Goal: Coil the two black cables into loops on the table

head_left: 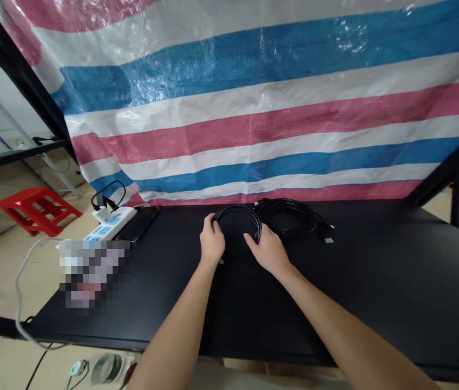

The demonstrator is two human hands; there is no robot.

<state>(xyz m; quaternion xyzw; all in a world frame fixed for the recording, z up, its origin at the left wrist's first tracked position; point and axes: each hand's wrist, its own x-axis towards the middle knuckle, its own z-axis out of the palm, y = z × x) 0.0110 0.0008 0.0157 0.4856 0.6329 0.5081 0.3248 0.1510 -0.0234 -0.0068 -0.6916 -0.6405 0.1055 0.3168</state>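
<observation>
Between my two hands a black cable [240,210] is held in a round coil above the dark table. My left hand [212,242] is closed on the coil's left side, and my right hand [269,249] grips its right side. Part of the loop near the palms is hidden by my fingers. Just behind my right hand lies another coiled black cable [290,216] on the table, with a light-coloured connector end and a small white tag [329,240] at its right.
The black table [395,281] stands before a striped plastic sheet [254,130]. At the left are a white power strip [111,225] with plugs, a phone [139,225] and a pixelated area. A red stool [38,208] stands on the floor beyond.
</observation>
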